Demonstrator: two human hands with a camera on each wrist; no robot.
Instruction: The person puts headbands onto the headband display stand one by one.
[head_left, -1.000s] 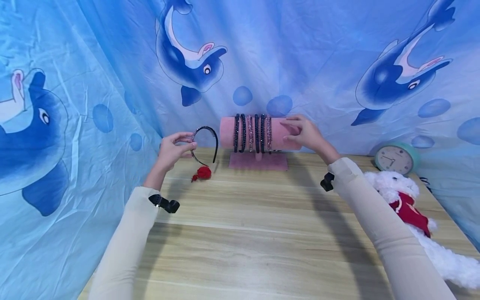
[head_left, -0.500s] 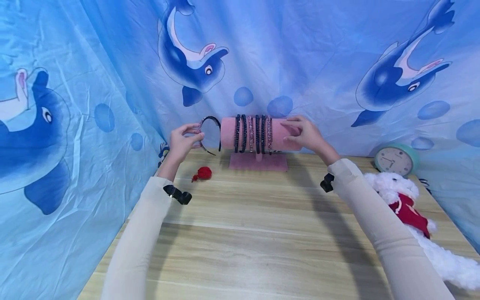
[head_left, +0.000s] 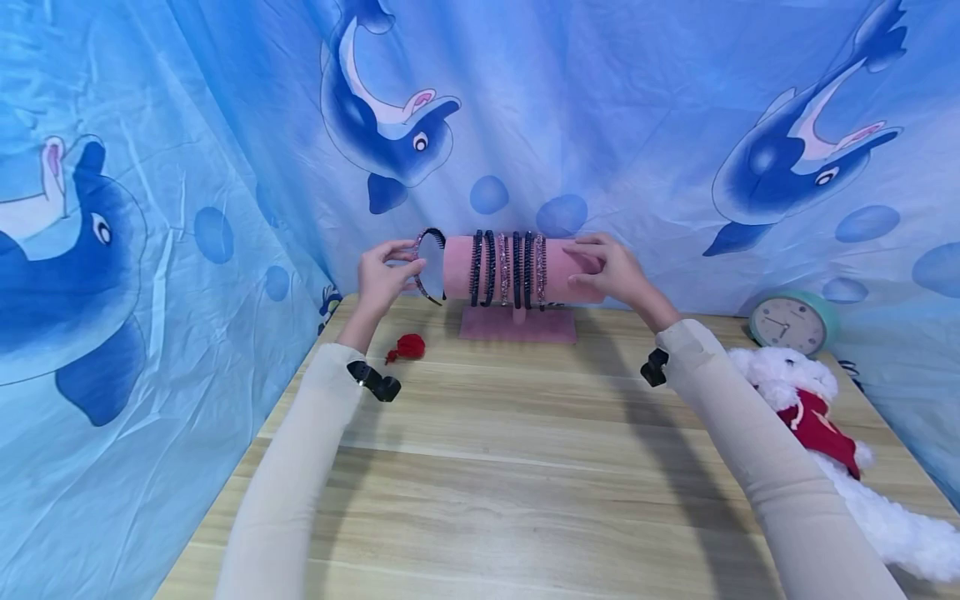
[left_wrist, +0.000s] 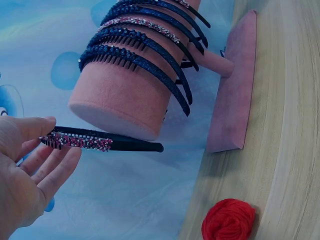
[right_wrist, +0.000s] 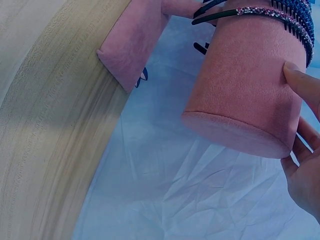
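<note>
In the head view my left hand (head_left: 384,275) pinches a headband (left_wrist: 132,144) between thumb and fingers. Pink and silver beads cover part of the black band, and comb teeth line its inner side. It hangs at the left end of a pink plush headband stand (head_left: 459,268), close to the round end face. Several headbands (head_left: 476,268), some dark blue and some pink-silver, sit side by side around the stand's roll. At the opposite end, my right hand (head_left: 621,273) holds the roll, thumb on the near side and fingers around the back, partly hidden.
A red yarn-like ball (head_left: 410,346) lies on the wooden table (head_left: 480,467) below my left hand. To the right are a mint-green clock (head_left: 789,322) and a white plush toy (head_left: 870,500) in red clothing. A blue dolphin-print curtain (head_left: 622,100) hangs behind.
My left hand has moved right and slightly up, bringing the headband from beside the red ball to the stand's left end. My right hand stays on the stand.
</note>
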